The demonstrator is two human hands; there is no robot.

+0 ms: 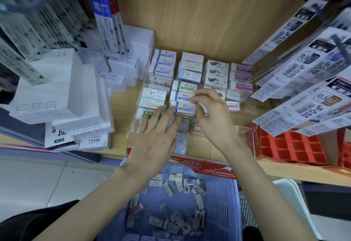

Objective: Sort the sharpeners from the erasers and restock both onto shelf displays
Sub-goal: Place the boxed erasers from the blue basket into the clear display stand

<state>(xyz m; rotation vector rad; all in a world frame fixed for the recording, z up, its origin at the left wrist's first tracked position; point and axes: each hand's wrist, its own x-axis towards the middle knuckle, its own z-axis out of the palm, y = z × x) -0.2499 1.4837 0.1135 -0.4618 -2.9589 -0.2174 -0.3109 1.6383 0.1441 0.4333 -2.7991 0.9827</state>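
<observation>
The eraser [184, 107] in play is a small sleeved block lying flat in the middle column of the clear display [209, 146], nearest its front. It looks light and stiff enough to keep its shape. The glossy paper sleeve is probably slick, so the short ends seem the best place to take it, since a press on the top could slide the sleeve.

The left hand [157, 134] is spread flat with its fingers straight. The fingertips touch the eraser's left end and the pack beside it, and it grips nothing. The right hand [212, 115] is curled at the eraser's right end, forefinger above and thumb below. I can't tell whether it really pinches the block or only nudges it.

More erasers fill the rows behind and to either side within the display, stacked snugly. In front of the display, nearer the person, a blue basket [218, 193] holds a loose heap of small wrapped pieces [171, 220], too blurred to sort by eye. White boxes [62, 92] stand left of the display. Hanging refill packs [303, 81] and a red carton [290, 146] are to its right.
</observation>
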